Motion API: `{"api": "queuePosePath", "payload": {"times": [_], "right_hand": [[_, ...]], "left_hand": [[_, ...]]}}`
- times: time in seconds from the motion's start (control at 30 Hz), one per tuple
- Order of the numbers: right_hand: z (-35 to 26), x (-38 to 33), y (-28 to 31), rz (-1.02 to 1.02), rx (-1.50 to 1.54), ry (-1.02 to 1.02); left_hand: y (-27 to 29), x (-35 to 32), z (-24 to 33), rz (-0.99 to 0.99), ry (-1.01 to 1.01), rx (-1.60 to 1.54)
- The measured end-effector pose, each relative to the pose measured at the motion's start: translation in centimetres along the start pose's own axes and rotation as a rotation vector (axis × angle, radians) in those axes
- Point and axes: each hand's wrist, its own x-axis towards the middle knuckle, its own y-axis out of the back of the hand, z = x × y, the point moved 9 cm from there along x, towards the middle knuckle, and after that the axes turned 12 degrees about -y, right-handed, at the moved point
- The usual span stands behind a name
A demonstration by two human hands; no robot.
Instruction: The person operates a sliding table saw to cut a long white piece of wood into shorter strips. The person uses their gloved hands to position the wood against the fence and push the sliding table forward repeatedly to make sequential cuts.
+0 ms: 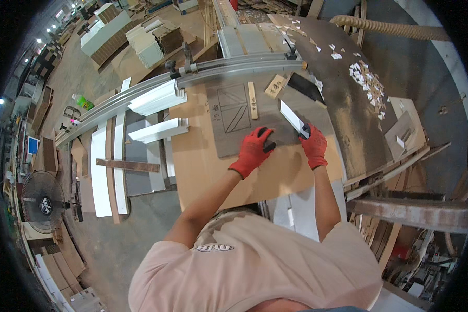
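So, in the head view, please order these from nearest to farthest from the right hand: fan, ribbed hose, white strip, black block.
1. White strip: in the right hand.
2. Black block: ahead.
3. Ribbed hose: farther ahead, right.
4. Fan: far left.

On the desk (260, 182), a board (224, 144); from its centre, stacked strips (156, 101) toward nine o'clock, block (274, 86) toward twelve, strip (291, 115) in right hand (313, 146) toward three, offcuts (366, 83) beyond, fan (42, 200) toward eight.
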Motion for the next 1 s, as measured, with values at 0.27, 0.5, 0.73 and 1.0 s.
{"api": "queuePosePath", "payload": {"times": [0.27,0.5,0.73,1.0], "right_hand": [[4.4,9.7,-3.2,0.025,-0.134,0.064],[4.8,10.9,-0.7,0.189,-0.303,-0.04],[12.8,9.8,1.1,0.147,0.035,-0.628],[11.3,11.8,-0.3,0.235,-0.114,-0.529]], "left_hand": [[-10.4,14.8,-1.5,-0.07,-0.276,0.186],[-15.2,19.6,-5.2,-0.116,-0.202,0.265],[-14.5,19.8,-5.9,-0.122,-0.146,0.247],[-15.0,20.4,-5.8,-0.148,-0.214,0.291]]}}
